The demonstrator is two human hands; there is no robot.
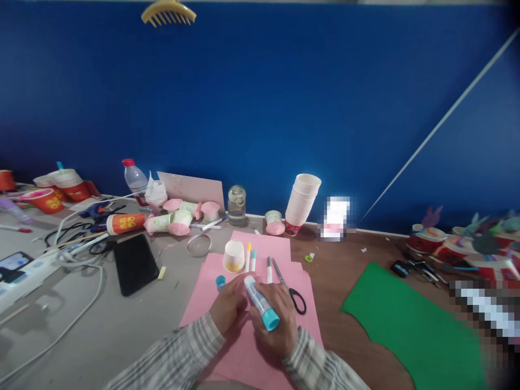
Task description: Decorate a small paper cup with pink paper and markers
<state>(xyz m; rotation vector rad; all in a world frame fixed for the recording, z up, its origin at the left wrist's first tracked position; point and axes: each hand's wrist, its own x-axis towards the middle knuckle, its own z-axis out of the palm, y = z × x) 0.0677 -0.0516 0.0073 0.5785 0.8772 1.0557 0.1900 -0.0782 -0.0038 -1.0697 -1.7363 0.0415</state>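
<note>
Holding a glue stick [261,303] low and near the middle of the view, a person in plaid sleeves works over a stack of pink paper sheets [280,254] on the tabletop [122,325]. The right hand [276,322] is wrapped around the clear tube, its teal base pointing toward the viewer and its tip aimed away at the paper, a grip that suits pressing glue downward. The left hand [228,307] rests curled on the pink paper just beside the tube, touching or nearly touching it; whether it grips the tube or only steadies the sheet cannot be told. A small blue cap [220,281] lies on the paper just left of the hands, set aside within reach. Just beyond the hands, on the same sheet, stand an upturned paper cup [234,256], 3 markers [248,257] and a pair of scissors [291,290], laid side by side. A stack of white cups [303,203] stands farther off against the blue wall [260,97]. A green sheet [406,325] lies to the right, a black tablet [135,264] to the left.
</note>
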